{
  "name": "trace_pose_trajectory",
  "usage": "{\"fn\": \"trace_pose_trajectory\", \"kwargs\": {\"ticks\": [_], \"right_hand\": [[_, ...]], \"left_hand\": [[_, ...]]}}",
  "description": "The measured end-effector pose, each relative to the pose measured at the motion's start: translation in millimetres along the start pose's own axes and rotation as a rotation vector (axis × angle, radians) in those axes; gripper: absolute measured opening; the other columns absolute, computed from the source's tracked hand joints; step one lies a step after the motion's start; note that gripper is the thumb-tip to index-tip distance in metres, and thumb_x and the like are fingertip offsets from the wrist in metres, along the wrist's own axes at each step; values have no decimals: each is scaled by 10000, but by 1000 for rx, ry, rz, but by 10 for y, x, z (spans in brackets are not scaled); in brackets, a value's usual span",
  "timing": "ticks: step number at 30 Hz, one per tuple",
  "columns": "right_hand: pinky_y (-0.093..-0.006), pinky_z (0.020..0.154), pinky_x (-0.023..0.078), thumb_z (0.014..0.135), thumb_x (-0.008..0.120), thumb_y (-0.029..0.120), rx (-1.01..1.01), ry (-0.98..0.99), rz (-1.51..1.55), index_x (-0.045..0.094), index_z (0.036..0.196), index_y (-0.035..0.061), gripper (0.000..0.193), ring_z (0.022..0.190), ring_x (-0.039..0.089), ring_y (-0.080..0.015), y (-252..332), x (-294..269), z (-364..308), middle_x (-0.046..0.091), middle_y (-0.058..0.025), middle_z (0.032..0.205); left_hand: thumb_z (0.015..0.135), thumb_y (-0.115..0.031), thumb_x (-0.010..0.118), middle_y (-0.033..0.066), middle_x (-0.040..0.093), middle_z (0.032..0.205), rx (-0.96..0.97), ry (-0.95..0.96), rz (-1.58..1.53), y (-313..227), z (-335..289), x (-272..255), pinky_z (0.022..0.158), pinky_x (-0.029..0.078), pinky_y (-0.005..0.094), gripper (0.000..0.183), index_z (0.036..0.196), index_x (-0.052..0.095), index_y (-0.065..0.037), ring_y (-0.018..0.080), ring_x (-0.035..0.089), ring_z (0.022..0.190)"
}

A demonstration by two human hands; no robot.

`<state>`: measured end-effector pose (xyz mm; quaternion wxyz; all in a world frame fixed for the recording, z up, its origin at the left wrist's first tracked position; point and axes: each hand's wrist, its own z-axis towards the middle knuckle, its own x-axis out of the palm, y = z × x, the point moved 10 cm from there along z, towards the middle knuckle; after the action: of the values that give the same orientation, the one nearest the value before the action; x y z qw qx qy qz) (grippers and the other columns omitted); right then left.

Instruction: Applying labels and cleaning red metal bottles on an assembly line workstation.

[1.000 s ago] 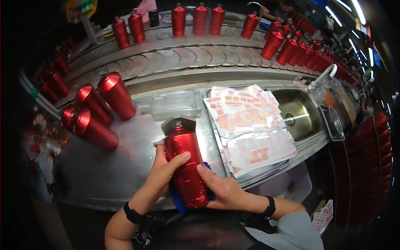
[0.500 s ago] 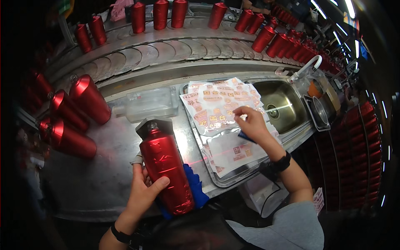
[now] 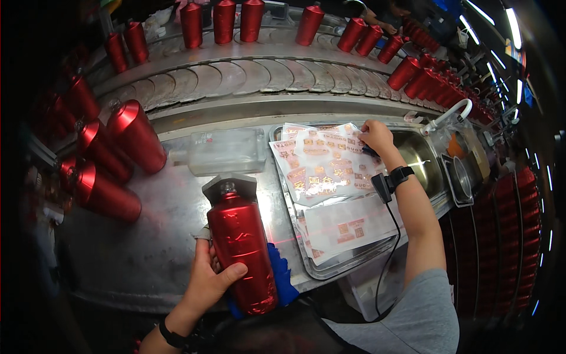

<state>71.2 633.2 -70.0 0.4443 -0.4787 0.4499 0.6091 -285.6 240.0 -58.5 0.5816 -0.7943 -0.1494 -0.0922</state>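
at near centre, held a tapered red metallic bottle (image 3: pixel 243 253) in the left hand (image 3: pixel 203 286), tilted, with neck pointing toward the far side. pressed the left thumb against the front face and curved the other fingers round the left side, partly hidden behind; wore a grey wrap (image 3: pixel 202 232) on one fingertip. showed a dark angular piece (image 3: pixel 247 189) about the shoulder of the bottle; could not tell whether joined to it. included a blue cloth (image 3: pixel 283 274), bunched just beside the bottle on the right.

at centre right, held the right hand (image 3: pixel 378 138) over the far right edge of overlapping white printed sheets (image 3: pixel 336 159), with fingers bent and drawn close together; could not tell whether pinching a sheet. wore a black wristband (image 3: pixel 402 173) there, with a black cabled device (image 3: pixel 382 188) just beside it.

on the steel bench (image 3: pixel 159 253), included a clear plastic box (image 3: pixel 229 152) beyond the held bottle and a cluster of upright red bottles (image 3: pixel 137 138) to the left. showed a sink basin (image 3: pixel 421 159) with white faucet (image 3: pixel 453 114) right of the sheets, and, across the far side, a conveyor (image 3: pixel 259 76) with more red bottles (image 3: pixel 252 22) standing beyond.
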Motion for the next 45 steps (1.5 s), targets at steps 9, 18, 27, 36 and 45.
{"fn": "trace_pose_trajectory", "kwargs": {"ticks": [9, 18, 27, 36, 45], "right_hand": [[-439, 676, 513, 775, 659, 169, -81, -222, 102, 651, 806, 82, 93, 798, 671, -337, 184, -202, -123, 690, -120, 809], [-321, 615, 485, 825, 666, 108, -141, -85, 503, 614, 848, 27, 99, 681, 652, -174, 1061, -774, -1157, 672, -65, 756], [-257, 622, 489, 821, 683, 90, 69, 405, 802, 646, 824, 2, 95, 680, 628, -113, 1032, 337, -1656, 659, -58, 733], [-327, 595, 480, 788, 660, 88, -154, 209, 562, 640, 798, 7, 84, 625, 611, -220, 1624, -264, -1790, 653, -106, 731], [-227, 550, 398, 810, 683, 51, -221, 210, 804, 638, 818, 19, 56, 595, 493, -61, 2350, -1223, -2227, 614, 1, 719]], "left_hand": [[791, -222, 827, 151, 526, 1316, 27, -1, 2, -17, 32, -18, 1038, 444, 367, 962, 1484, 183, -50, 208, 549, 1211], [797, -288, 828, 158, 530, 1313, 19, -7, 48, -15, 73, -49, 1043, 436, 371, 973, 1485, 186, -40, 216, 544, 1214], [817, -254, 809, 158, 537, 1305, 11, 7, 69, -14, 114, -71, 1020, 457, 350, 921, 1479, 205, -39, 207, 563, 1190], [830, -202, 793, 191, 458, 1396, -21, 12, 21, -29, 118, -104, 1086, 401, 385, 904, 1480, 186, -39, 243, 501, 1282], [840, -187, 779, 159, 445, 1433, -3, 147, -27, -142, 105, -128, 1105, 378, 372, 967, 1530, 118, -38, 224, 479, 1307]]}}
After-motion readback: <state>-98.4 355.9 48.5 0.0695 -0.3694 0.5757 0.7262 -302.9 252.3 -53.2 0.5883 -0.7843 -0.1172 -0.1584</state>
